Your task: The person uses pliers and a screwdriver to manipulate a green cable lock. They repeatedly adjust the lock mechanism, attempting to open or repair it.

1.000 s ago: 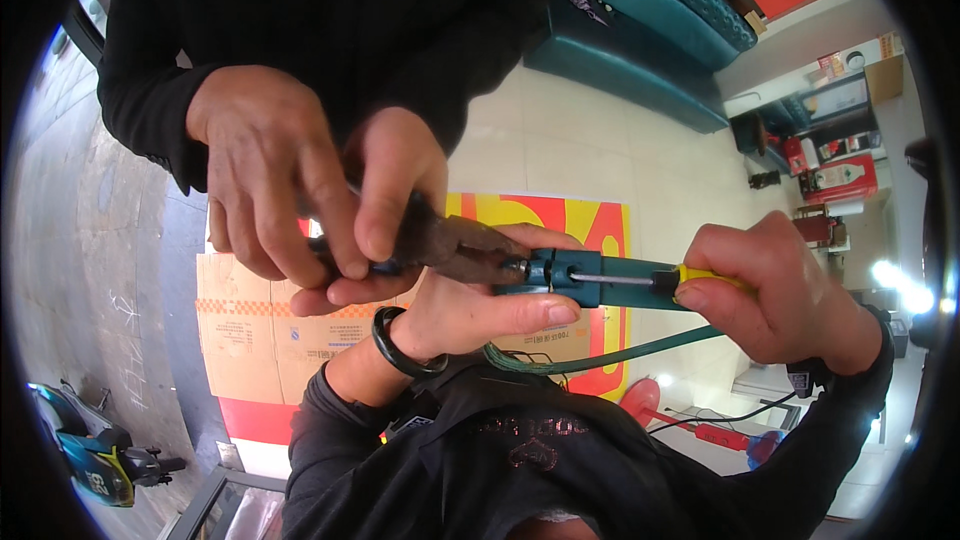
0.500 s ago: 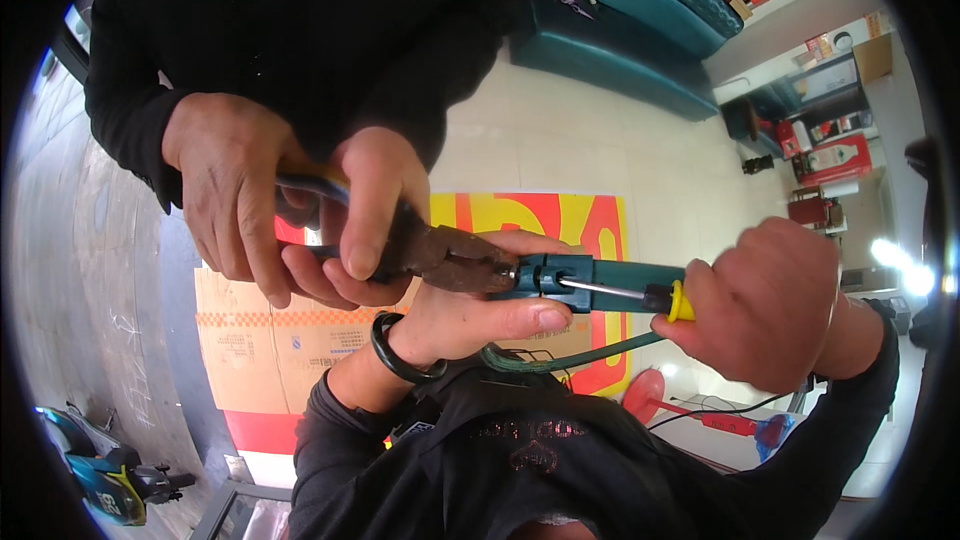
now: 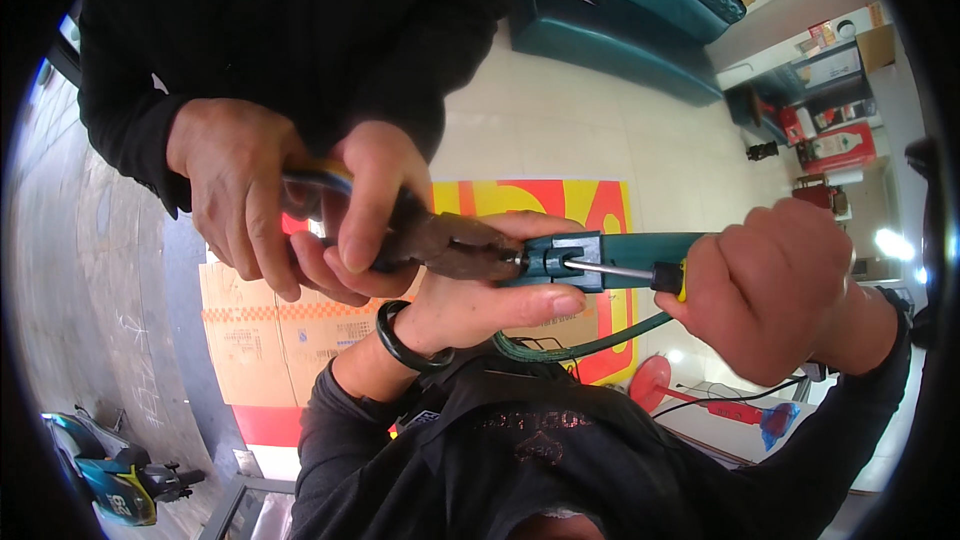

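My left hand (image 3: pixel 470 315), with a dark bangle at its wrist, is closed around a dark green plastic part (image 3: pixel 592 250), thumb along its near side. A green cord (image 3: pixel 600 348) loops below that part. My right hand (image 3: pixel 765 285) is wrapped round the black-and-yellow handle of a screwdriver (image 3: pixel 625 270). The screwdriver's metal shaft points left, its tip inside a recess of the green part. From the left, the worn jaws of pliers (image 3: pixel 460 247) meet the part's end at a small metal piece. Another person's hands (image 3: pixel 235 185) grip the pliers' handles.
Beneath the hands lie a brown cardboard box (image 3: pixel 290 345) and a red-and-yellow printed sheet (image 3: pixel 610 210). A teal sofa (image 3: pixel 620 40) stands at the far side. A scooter-like vehicle (image 3: pixel 115 470) is at the lower left, and a red fan-shaped item (image 3: pixel 652 380) at the near right.
The green part, the pliers and both my hands have shifted slightly right in view. The screwdriver tip stays in the recess, and every grip is kept.
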A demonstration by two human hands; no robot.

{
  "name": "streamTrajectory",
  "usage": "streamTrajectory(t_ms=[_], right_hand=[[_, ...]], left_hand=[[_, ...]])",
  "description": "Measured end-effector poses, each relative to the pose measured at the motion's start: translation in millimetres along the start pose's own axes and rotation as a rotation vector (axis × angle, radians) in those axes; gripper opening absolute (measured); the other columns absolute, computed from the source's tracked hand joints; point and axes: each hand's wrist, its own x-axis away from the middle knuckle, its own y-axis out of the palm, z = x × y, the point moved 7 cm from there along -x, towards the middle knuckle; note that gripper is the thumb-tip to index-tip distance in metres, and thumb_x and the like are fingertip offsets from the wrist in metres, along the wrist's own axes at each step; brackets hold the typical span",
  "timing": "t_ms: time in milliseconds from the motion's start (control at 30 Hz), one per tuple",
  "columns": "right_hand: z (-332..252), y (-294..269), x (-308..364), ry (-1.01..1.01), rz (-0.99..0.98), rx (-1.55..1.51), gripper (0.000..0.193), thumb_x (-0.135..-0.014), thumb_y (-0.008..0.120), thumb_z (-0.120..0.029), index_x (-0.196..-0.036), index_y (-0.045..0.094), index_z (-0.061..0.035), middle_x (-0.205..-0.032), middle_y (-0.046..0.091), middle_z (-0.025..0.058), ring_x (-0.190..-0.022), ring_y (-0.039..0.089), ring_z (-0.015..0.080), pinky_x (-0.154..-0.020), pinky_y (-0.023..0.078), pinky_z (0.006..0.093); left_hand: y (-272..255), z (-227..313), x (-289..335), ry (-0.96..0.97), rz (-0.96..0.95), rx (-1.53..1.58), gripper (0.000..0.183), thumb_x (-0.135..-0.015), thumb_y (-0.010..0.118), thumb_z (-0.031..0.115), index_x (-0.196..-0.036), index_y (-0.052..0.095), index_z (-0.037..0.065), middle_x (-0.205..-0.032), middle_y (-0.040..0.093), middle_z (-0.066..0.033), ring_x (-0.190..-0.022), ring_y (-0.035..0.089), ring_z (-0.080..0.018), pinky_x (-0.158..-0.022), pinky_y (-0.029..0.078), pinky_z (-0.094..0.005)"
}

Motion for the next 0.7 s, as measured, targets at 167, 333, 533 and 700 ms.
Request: streamTrajectory(t_ms=[167,333,533,700], right_hand=[[-8.6,-5.9,-17.5,-0.097,0.021,-0.137,0.03,-0.069,0.082,-0.013,-0.086,0.06,-0.0019,-0.073,0.056,0.0087,-0.056,0.055,0.0178,-0.05,0.039,0.0348],[32.7,-1.5,-13.7,0.363,-0.101,-1.01,0.039,-0.068,0.058,0.003,-0.106,0.052,-0.0042,-0.086,0.059,0.0125,-0.062,0.062,0.0186,-0.053,0.043,0.0321],[37.2,17.2,-1.2,0.564,-0.333,-0.852,0.013,-0.078,0.064,-0.007,-0.081,0.052,-0.0023,-0.069,0.054,0.0105,-0.052,0.056,0.0187,-0.048,0.038,0.0331],[17.0,4.3,-8.4,0.17,-0.311,-0.22,0.038,-0.084,0.076,-0.032,-0.069,0.054,-0.0051,-0.062,0.051,0.0097,-0.048,0.048,0.023,-0.046,0.031,0.0372]], left_hand=[[-5.2,-3.0,3.7,0.025,-0.002,0.06,0.063,-0.071,0.087,0.03,-0.118,0.066,-0.006,-0.103,0.07,-0.0079,-0.091,0.064,-0.0136,-0.082,0.051,-0.0273],[-8.4,0.2,6.5,0.047,-0.004,0.038,0.062,-0.072,0.086,0.029,-0.119,0.066,-0.006,-0.106,0.07,-0.0091,-0.095,0.065,-0.0154,-0.087,0.051,-0.0293],[-1.4,5.1,7.6,0.041,-0.017,0.031,0.059,-0.074,0.085,0.028,-0.12,0.066,-0.005,-0.109,0.07,-0.0091,-0.098,0.064,-0.0159,-0.09,0.05,-0.0302],[-3.3,6.7,1.3,0.099,-0.02,0.009,0.058,-0.077,0.082,0.031,-0.119,0.066,-0.005,-0.107,0.07,-0.0079,-0.096,0.063,-0.0145,-0.088,0.05,-0.0292]])
